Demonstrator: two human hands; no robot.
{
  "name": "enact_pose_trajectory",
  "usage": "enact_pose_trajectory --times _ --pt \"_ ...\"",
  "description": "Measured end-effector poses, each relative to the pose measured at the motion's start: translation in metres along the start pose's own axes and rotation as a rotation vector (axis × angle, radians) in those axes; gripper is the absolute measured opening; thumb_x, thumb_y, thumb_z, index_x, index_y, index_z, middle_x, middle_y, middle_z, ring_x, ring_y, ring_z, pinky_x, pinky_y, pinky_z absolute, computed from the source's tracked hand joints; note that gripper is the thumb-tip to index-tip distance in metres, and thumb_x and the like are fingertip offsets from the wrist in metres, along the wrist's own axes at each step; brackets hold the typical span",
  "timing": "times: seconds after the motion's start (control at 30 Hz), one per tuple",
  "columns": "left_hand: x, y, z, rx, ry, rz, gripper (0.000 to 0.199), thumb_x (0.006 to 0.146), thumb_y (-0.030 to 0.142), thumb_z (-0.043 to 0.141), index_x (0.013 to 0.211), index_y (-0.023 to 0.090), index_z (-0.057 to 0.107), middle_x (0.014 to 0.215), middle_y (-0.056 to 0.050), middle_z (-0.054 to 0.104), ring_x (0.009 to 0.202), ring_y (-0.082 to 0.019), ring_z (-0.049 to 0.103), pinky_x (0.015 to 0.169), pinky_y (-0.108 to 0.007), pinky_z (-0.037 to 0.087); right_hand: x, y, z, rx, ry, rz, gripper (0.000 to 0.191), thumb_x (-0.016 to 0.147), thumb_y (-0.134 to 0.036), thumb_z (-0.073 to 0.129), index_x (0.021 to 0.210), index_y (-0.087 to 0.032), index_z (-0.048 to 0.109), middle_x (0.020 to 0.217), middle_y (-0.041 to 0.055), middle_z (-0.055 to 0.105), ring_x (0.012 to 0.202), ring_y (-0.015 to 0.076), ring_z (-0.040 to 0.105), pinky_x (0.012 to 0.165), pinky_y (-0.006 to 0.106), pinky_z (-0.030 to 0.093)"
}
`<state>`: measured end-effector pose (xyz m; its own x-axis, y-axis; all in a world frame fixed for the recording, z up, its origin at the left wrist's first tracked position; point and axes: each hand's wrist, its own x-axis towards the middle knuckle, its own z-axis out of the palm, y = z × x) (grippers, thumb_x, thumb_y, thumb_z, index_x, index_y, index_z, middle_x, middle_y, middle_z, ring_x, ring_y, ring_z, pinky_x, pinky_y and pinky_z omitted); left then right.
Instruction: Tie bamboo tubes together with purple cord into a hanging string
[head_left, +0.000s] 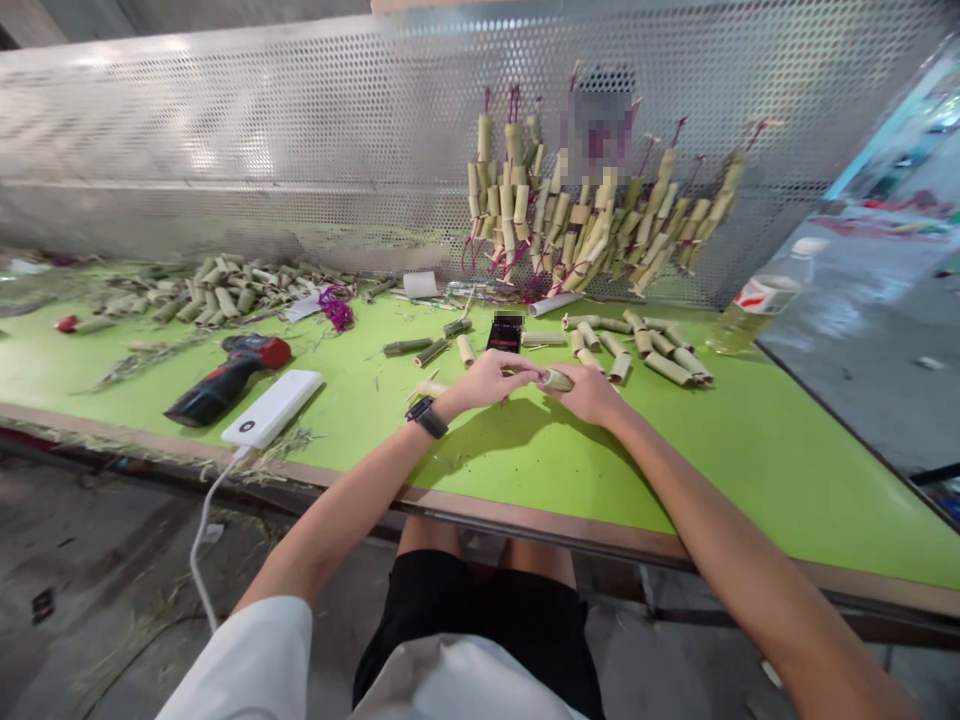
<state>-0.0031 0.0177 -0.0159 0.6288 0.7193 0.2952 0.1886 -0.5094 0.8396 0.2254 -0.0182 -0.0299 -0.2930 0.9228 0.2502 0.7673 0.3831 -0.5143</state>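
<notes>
- At the left of our green table (540,465) we see a heap of cut bamboo pieces (217,292); nearer us, a drill (229,380) lies beside a white power bank (276,408).
- Just right of the heap we have a tangle of purple string (335,311).
- Our left hand (491,380) brings its bent fingers to the left end of a bamboo segment (558,380); we cannot tell whether they pinch anything.
- Just beyond that hand we see a phone (503,337).
- We hold the segment between our two hands, above the table.
- Our right hand (591,396) grasps it with curled fingers.
- Behind, strung bamboo bundles (596,235) hang against our perforated metal panel (315,130).
- Rightmost, we see short tubes (670,369) near a bottle (757,303).
</notes>
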Motion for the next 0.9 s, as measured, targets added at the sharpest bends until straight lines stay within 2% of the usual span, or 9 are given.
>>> enact_pose_trajectory --times 0.13,0.23,0.37,0.5,0.6,0.67,0.77,0.9 --pt "-0.001 -0.002 0.002 -0.060 0.022 -0.025 0.028 0.093 0.037 0.072 0.105 0.012 0.078 0.096 -0.010 0.081 0.061 -0.010 0.063 0.054 -0.020 0.049 -0.001 -0.005 -0.001 0.009 -0.044 0.043 0.022 0.092 -0.037 0.063 0.102 -0.023 0.076 0.087 0.0071 0.075 0.073 0.0240 0.065 0.067 0.036 0.048" --pt "-0.001 -0.003 0.003 -0.066 0.021 -0.051 0.030 0.092 0.040 0.073 0.101 0.012 0.078 0.088 -0.008 0.079 0.057 -0.010 0.061 0.052 -0.022 0.048 -0.001 -0.007 -0.001 0.007 -0.053 0.042 0.025 0.090 -0.031 0.064 0.111 -0.023 0.074 0.097 0.0095 0.077 0.081 0.0264 0.068 0.073 0.039 0.051" --pt "0.001 -0.006 0.004 0.044 0.043 0.013 0.025 0.093 0.037 0.074 0.095 0.013 0.080 0.087 -0.007 0.076 0.067 -0.012 0.061 0.062 -0.024 0.049 -0.001 -0.006 0.002 0.023 -0.068 0.028 0.026 0.088 -0.028 0.065 0.113 -0.022 0.069 0.105 0.0120 0.076 0.088 0.0281 0.069 0.077 0.041 0.052" --pt "0.002 -0.010 0.002 0.176 0.005 0.110 0.024 0.099 0.033 0.064 0.099 0.016 0.081 0.101 -0.009 0.072 0.087 -0.016 0.064 0.075 -0.027 0.051 0.000 -0.003 0.006 0.036 -0.106 0.046 0.030 0.092 -0.038 0.064 0.117 -0.022 0.060 0.108 0.0125 0.073 0.090 0.0291 0.068 0.077 0.042 0.052" --pt "0.001 -0.010 0.002 0.198 -0.067 0.115 0.026 0.100 0.034 0.061 0.107 0.018 0.080 0.119 -0.011 0.066 0.096 -0.018 0.064 0.081 -0.029 0.053 0.000 -0.002 0.008 0.056 -0.120 0.087 0.036 0.094 -0.049 0.063 0.117 -0.023 0.056 0.105 0.0115 0.072 0.089 0.0292 0.067 0.075 0.043 0.053" --pt "0.000 -0.009 0.002 0.210 -0.129 0.122 0.026 0.099 0.037 0.062 0.108 0.019 0.080 0.122 -0.011 0.063 0.099 -0.019 0.063 0.084 -0.030 0.053 0.000 -0.003 0.009 0.092 -0.111 0.098 0.039 0.092 -0.051 0.065 0.117 -0.024 0.053 0.109 0.0118 0.070 0.091 0.0292 0.067 0.075 0.043 0.055" --pt "0.001 -0.008 0.004 0.227 -0.176 0.154 0.030 0.102 0.039 0.057 0.100 0.019 0.079 0.113 -0.009 0.065 0.093 -0.018 0.062 0.081 -0.030 0.050 -0.002 -0.006 0.009 0.161 -0.063 0.103 0.049 0.084 -0.051 0.074 0.117 -0.024 0.049 0.113 0.0117 0.068 0.092 0.0282 0.067 0.075 0.042 0.056" --pt "0.003 -0.008 0.004 0.175 -0.069 0.097 0.041 0.102 0.047 0.056 0.079 0.016 0.072 0.084 -0.004 0.058 0.071 -0.014 0.055 0.067 -0.028 0.044 -0.002 -0.008 0.005 0.279 0.075 0.120 0.058 0.076 -0.060 0.082 0.108 -0.026 0.048 0.107 0.0093 0.066 0.090 0.0273 0.068 0.071 0.042 0.058"
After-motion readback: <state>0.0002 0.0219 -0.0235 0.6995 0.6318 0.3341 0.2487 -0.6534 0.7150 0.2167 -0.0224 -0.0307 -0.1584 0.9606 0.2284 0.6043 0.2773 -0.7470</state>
